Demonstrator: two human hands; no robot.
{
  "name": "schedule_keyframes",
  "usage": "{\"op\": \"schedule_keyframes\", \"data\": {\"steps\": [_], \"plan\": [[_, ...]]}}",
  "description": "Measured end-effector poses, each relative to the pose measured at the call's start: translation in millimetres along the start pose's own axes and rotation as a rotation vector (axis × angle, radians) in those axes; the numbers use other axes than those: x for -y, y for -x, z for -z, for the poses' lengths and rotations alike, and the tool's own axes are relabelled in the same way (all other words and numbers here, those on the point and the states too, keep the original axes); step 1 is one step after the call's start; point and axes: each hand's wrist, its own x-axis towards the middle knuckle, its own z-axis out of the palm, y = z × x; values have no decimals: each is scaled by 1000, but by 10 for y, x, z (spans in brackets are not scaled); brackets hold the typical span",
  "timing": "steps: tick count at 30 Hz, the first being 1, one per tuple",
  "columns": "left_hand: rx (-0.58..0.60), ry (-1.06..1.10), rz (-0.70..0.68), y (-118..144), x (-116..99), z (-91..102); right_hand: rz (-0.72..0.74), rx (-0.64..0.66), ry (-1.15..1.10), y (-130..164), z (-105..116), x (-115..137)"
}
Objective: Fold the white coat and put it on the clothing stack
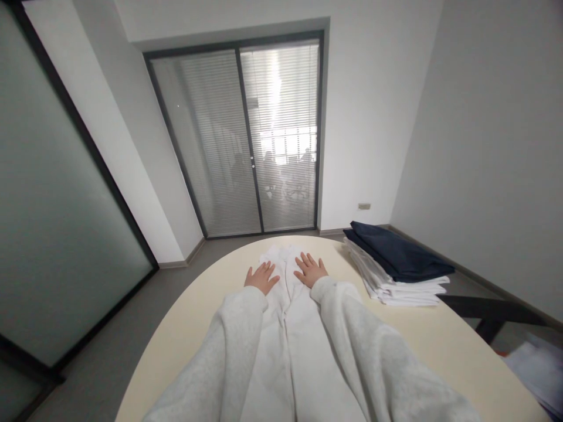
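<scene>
A white garment [308,351], which looks like a shirt with a front opening down its middle, lies spread lengthwise on the round cream table [189,328]. Its top end points to the far edge of the table. My left hand [263,277] rests flat on the garment's left side near that end, fingers spread. On the opposite side my right hand [310,269] lies flat too, its fingers apart, touching the cloth. Neither hand grips anything. My grey sleeves cover parts of the garment's sides.
At the table's right stands a stack of folded white cloth [409,292] with folded navy cloth [396,252] on top. Past the right edge are a black bar [492,308] and a blurred white pile [536,366]. A glass door with blinds [281,146] stands beyond the table.
</scene>
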Motion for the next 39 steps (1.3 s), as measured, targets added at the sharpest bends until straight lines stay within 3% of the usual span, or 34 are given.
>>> {"op": "schedule_keyframes", "data": {"steps": [3, 9, 11, 14, 16, 21, 27, 31, 39], "plan": [[14, -16, 90, -45, 119, -60, -40, -16, -3, 43, 29, -33], [-4, -38, 169, -85, 199, -33, -101, 91, 3, 136, 37, -58], [-42, -43, 122, -105, 135, 17, -83, 71, -3, 142, 36, -54], [-114, -10, -57, -185, -33, 102, -24, -6, -30, 130, 46, -58], [-94, 36, -127, -263, -153, 138, 18, -82, -60, 115, 63, -61], [30, 39, -134, -360, -348, 75, 68, -206, -131, 79, 128, -50], [21, -7, -237, -203, -417, -93, -61, -248, -197, -1, 128, -181], [34, -23, -280, -132, -459, -91, -182, -359, -280, -99, 92, -356], [51, -25, -288, -91, -505, -39, -169, -401, -361, -186, 58, -479]]}}
